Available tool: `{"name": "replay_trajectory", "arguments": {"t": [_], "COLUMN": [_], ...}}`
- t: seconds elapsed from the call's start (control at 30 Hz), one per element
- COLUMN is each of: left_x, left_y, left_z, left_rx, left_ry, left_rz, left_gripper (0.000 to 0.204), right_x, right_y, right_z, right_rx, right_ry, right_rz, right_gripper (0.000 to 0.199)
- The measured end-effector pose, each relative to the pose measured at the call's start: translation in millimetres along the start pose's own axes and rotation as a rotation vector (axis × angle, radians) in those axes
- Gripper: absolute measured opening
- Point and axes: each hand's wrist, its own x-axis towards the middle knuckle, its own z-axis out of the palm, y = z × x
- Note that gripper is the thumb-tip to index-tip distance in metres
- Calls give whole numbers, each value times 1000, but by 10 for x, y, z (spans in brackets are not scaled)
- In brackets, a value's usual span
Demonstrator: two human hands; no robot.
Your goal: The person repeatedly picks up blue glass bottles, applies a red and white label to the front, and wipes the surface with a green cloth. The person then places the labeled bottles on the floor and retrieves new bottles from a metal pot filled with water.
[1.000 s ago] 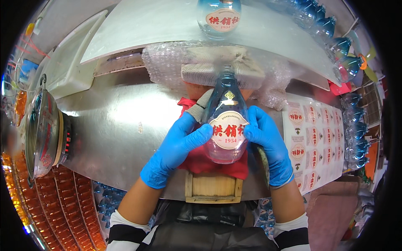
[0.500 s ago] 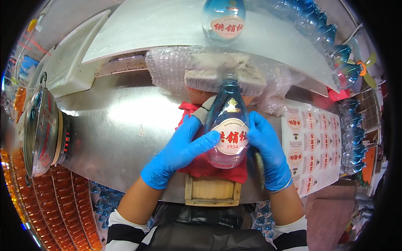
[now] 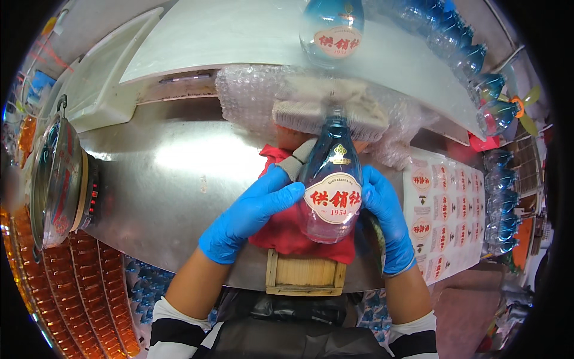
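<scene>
A blue-tinted glass bottle (image 3: 327, 232), fading to clear at its base, lies tilted with its neck pointing away from me. A cream oval label with red characters is on its front. My left hand (image 3: 246, 210), in a blue glove with grey covers on some fingertips, is closed round the bottle's left side, its thumb at the label's edge. My right hand (image 3: 390, 216), also blue-gloved, grips the right side; its fingertips are partly hidden behind the glass. A dark, thin, curved piece (image 3: 379, 234) shows beside the right palm. Under the bottle is a red cloth (image 3: 278, 236) over a wooden block (image 3: 306, 274).
Bubble wrap (image 3: 245, 93) and a ribbed pale cloth pad (image 3: 326, 113) lie beyond the bottle neck. A second bottle (image 3: 330, 36) stands on the white board (image 3: 197, 39). A label sheet (image 3: 445, 209) is at right; a pan on a heater (image 3: 57, 179) at left. Rows of bottles (image 3: 502, 197) line the right.
My left thumb has slid back off the label's face toward its left edge, baring the whole label. My right fingers have also drawn back from the label's right edge.
</scene>
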Motion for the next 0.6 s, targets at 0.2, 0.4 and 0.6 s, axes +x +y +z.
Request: {"name": "replay_trajectory", "arguments": {"t": [0.2, 0.4, 0.6], "left_x": [-29, -39, -54], "left_y": [56, 47, 90], "left_z": [59, 93, 129], "left_rx": [191, 99, 112], "left_ry": [-1, 27, 52], "left_rz": [4, -45, -62], "left_gripper": [79, 83, 83], "right_x": [-23, -5, -37], "right_y": [23, 163, 21], "right_z": [13, -102, -48], "right_rx": [-66, 66, 110], "right_ry": [-11, -49, -55], "right_rz": [-79, -58, 23], "right_gripper": [31, 26, 22]}}
